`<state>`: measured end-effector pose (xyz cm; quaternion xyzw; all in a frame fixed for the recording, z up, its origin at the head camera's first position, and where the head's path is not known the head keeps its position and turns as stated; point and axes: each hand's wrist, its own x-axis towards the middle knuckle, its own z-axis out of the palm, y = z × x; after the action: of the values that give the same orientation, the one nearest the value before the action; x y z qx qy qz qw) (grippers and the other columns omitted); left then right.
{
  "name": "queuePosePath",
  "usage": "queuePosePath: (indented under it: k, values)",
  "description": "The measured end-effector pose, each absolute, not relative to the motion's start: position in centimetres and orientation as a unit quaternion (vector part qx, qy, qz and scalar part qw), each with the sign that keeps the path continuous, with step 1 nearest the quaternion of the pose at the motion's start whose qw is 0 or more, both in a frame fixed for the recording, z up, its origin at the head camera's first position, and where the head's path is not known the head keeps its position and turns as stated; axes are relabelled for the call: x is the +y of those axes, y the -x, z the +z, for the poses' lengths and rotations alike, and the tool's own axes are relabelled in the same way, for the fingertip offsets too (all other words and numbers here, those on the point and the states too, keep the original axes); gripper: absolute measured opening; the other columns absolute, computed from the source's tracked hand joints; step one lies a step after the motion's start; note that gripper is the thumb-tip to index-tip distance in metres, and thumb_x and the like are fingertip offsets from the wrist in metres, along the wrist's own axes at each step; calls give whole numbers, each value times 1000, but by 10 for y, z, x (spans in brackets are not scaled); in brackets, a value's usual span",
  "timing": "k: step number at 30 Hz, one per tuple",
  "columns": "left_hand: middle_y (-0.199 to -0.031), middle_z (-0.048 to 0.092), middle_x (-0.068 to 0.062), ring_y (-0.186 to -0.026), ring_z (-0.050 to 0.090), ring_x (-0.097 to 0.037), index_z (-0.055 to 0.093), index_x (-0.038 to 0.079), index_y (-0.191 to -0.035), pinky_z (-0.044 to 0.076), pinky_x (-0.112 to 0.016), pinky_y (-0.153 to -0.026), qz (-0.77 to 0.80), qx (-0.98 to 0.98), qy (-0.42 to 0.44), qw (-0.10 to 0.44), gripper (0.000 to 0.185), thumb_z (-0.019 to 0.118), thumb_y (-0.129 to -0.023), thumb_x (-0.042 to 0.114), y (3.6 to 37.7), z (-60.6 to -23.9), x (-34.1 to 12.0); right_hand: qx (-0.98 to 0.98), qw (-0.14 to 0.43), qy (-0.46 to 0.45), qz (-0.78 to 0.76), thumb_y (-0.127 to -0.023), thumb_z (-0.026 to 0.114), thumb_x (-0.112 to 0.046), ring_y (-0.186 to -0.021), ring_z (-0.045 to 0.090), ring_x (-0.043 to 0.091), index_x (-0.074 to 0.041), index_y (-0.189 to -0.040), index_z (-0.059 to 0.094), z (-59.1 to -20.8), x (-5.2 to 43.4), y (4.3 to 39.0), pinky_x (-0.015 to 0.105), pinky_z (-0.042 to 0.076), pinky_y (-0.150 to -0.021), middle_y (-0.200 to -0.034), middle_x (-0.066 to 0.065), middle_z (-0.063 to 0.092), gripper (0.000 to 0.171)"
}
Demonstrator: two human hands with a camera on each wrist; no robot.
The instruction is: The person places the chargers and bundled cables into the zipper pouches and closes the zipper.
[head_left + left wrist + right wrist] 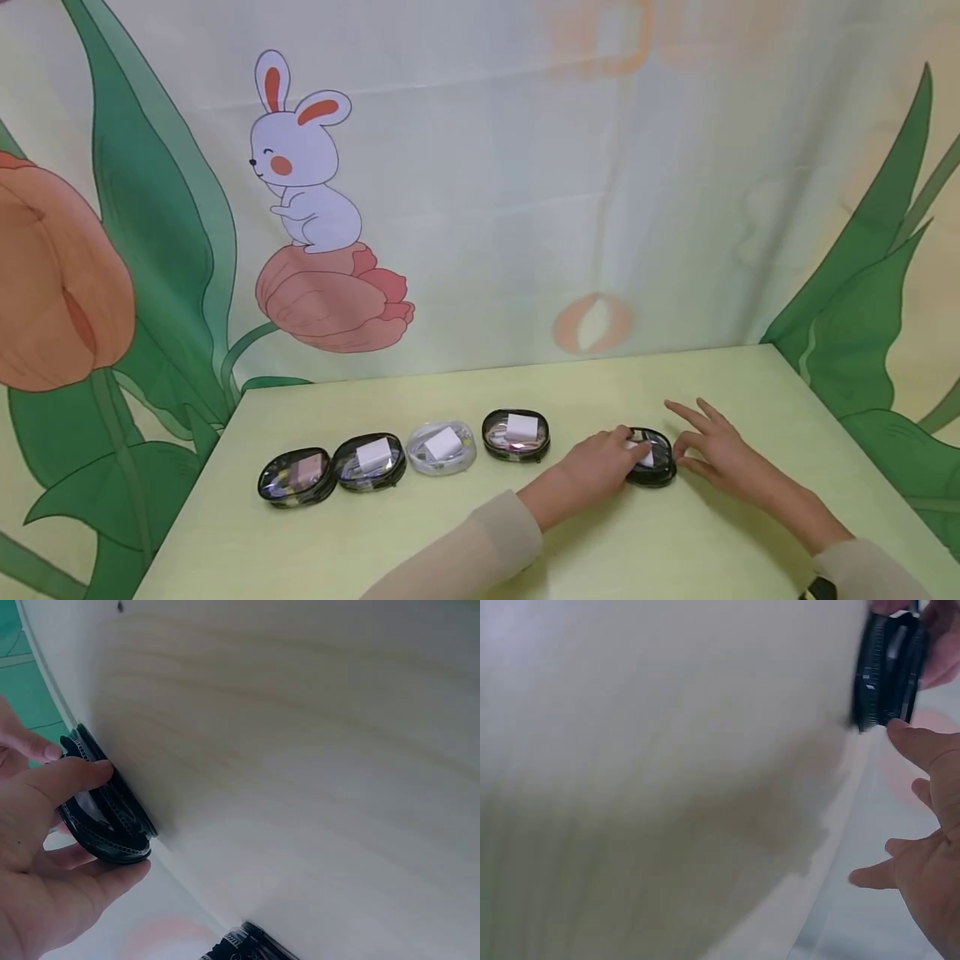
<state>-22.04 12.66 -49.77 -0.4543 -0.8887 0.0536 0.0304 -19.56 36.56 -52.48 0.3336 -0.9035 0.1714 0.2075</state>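
A black oval zip pouch (651, 467) with a clear window and a white block inside is at the right end of the row. My left hand (592, 471) grips it from the left, its thumb over the near side in the left wrist view, where the pouch (112, 802) stands on edge. At the pouch's right end, my right hand (731, 462) brings thumb and index finger together on the rim, the other fingers spread. In the right wrist view the right thumb (922, 746) meets the pouch's end (885, 667). Whatever lies between those fingertips is hidden.
Left of the hands lie a black pouch (516, 450), a clear white-rimmed pouch (441, 467), and two more black-rimmed ones, with cables and blocks inside. They rest on a pale yellow-green table (375, 542). A printed cloth backdrop (480, 208) rises behind its far edge.
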Motion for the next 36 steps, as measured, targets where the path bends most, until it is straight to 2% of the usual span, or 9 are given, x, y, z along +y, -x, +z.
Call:
queuePosePath:
  k: [3,5,8,15,19,22,26,31,36]
  values:
    - [-140,54,-7,-111,63,-18,52,25,-150,53,-25,-93,54,-892,448,19,60,74,-94,27,222,-498,126,-925,175,-289,175,-73,87,-1,-123,47,61,-22,-78,63,-525,362,195,71,40,-98,-138,27,54,32]
    - [-140,53,-8,-111,63,-19,50,24,-151,52,-25,-93,57,-891,450,19,62,74,-94,28,222,-498,126,-936,152,-261,179,-77,84,-1,-122,48,61,-21,-77,63,-524,360,194,72,42,-94,-138,28,55,29]
    - [-141,52,-8,-112,63,-19,48,24,-152,52,-25,-94,59,-891,450,18,64,74,-94,30,223,-500,126,-944,133,-233,192,-81,81,-1,-121,50,59,-18,-77,64,-525,357,193,71,43,-94,-136,30,55,24]
    - [-144,49,-7,-118,59,-21,41,25,-156,51,-27,-97,87,-889,448,23,68,71,-96,38,224,-502,127,-954,128,-183,201,-86,77,-4,-118,53,57,-13,-80,65,-526,353,191,69,42,-95,-133,33,56,16]
    - [-147,47,-3,-127,53,-23,45,27,-151,49,-31,-102,115,-877,462,67,55,64,-100,35,224,-501,132,-953,132,-168,213,-88,75,-2,-118,52,57,-12,-82,65,-525,353,189,69,41,-97,-134,33,55,16]
    - [-152,44,0,-137,47,-24,47,26,-151,47,-35,-106,128,-860,486,87,44,53,-107,28,223,-500,135,-951,135,-171,220,-87,75,-1,-120,50,57,-12,-82,65,-524,355,189,68,40,-97,-136,32,54,17]
    - [-158,40,4,-143,42,-24,44,24,-154,48,-38,-105,150,-851,496,79,43,40,-111,21,219,-499,138,-943,157,-212,205,-83,79,2,-121,47,55,-16,-78,63,-523,357,190,68,41,-94,-135,28,54,25]
    - [-162,34,6,-147,37,-22,37,24,-158,46,-38,-108,168,-857,484,49,48,40,-111,19,215,-499,140,-927,181,-272,183,-76,82,6,-120,46,52,-19,-76,62,-523,361,189,69,43,-89,-133,25,55,32]
    - [-164,30,10,-149,34,-19,33,26,-160,44,-36,-110,165,-866,471,27,50,41,-111,26,214,-501,141,-913,160,-306,217,-75,81,5,-119,45,48,-22,-75,62,-522,365,186,64,36,-92,-131,23,56,33]
